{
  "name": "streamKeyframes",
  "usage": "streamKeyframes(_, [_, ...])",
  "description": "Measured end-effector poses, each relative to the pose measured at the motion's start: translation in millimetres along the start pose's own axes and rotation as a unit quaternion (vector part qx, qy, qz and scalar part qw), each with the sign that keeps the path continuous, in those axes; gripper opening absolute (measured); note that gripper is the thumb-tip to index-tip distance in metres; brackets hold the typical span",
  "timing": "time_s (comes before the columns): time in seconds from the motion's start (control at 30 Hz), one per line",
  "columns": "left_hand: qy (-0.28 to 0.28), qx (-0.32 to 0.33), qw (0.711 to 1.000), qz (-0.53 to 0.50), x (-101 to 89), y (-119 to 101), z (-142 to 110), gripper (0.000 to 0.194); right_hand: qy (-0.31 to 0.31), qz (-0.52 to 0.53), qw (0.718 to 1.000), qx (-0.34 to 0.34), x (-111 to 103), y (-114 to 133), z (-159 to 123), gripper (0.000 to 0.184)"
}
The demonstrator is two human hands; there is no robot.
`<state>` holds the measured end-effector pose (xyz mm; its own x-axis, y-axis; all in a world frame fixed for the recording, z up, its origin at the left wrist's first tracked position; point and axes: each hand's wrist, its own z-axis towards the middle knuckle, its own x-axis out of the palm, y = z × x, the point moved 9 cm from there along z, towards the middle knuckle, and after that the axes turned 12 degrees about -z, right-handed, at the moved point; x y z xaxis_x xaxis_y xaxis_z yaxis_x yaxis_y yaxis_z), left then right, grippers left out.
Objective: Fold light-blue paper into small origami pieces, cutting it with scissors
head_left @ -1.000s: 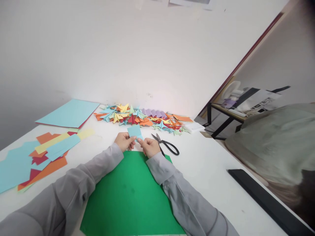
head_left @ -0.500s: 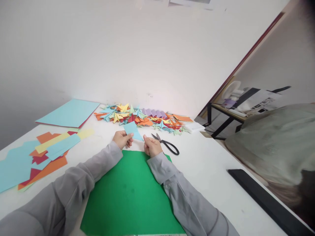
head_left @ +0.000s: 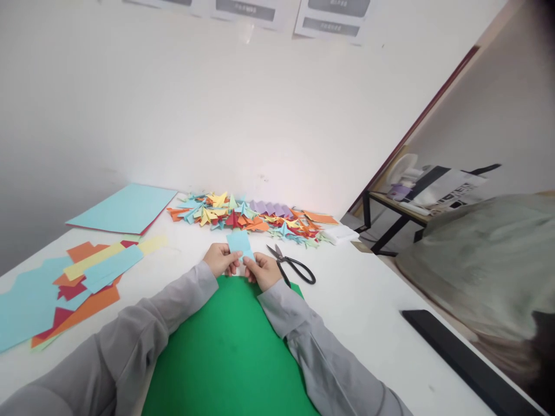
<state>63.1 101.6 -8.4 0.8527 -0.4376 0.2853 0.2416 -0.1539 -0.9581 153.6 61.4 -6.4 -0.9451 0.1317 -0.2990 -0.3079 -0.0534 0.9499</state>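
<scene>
A small piece of light blue paper (head_left: 240,242) is raised between my two hands, above the far edge of a green sheet (head_left: 229,346). My left hand (head_left: 222,259) pinches its left side, thumb on top. On the lower right edge, my right hand (head_left: 262,270) closes thumb and fingers on the same paper. Black-handled scissors (head_left: 299,267) lie just right of my right hand, blades pointing away. Behind the paper, a heap of folded colored paper pieces (head_left: 208,216) lies along the wall, with a pleated purple strip (head_left: 273,209) among them.
Cut paper scraps (head_left: 102,266) in several colors spread over the table's left side. Larger blue sheets (head_left: 124,208) lie at the back left. A long black bar (head_left: 459,358) rests near the right edge. Beyond it stand a low table (head_left: 392,202) and something under greenish cloth (head_left: 481,260).
My right hand has moved left, closer to my left hand, and now grips the blue paper's lower edge. The paper stands more upright. The camera view has tilted slightly up.
</scene>
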Motion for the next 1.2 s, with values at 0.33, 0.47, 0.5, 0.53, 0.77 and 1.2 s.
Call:
streamKeyframes(0.33, [0.041,-0.017,0.999,-0.016,5.5,5,3,0.032,-0.009,0.010,1.000,-0.002,-1,3,4,0.041])
streamKeyframes(0.47, [0.019,-0.017,1.000,-0.014,3.6,2,1,0.030,-0.017,0.010,1.000,-0.001,1,2,5,0.040])
streamKeyframes(0.5, [0.008,-0.015,1.000,-0.010,1.9,1,1,0.030,-0.019,0.009,1.000,0.003,2,1,6,0.039])
streamKeyframes(0.53, [0.001,-0.016,1.000,-0.008,0.9,1,1,0.029,-0.023,0.010,1.000,0.007,2,1,6,0.038])
streamKeyframes(0.77, [-0.028,-0.028,0.999,-0.006,-9.2,2,5,0.029,-0.027,0.017,0.995,0.093,7,-6,18,0.026])
streamKeyframes(1.2, [-0.035,-0.016,0.999,-0.031,-10.8,5,9,0.027,-0.145,-0.047,0.988,0.011,-2,-3,15,0.022])
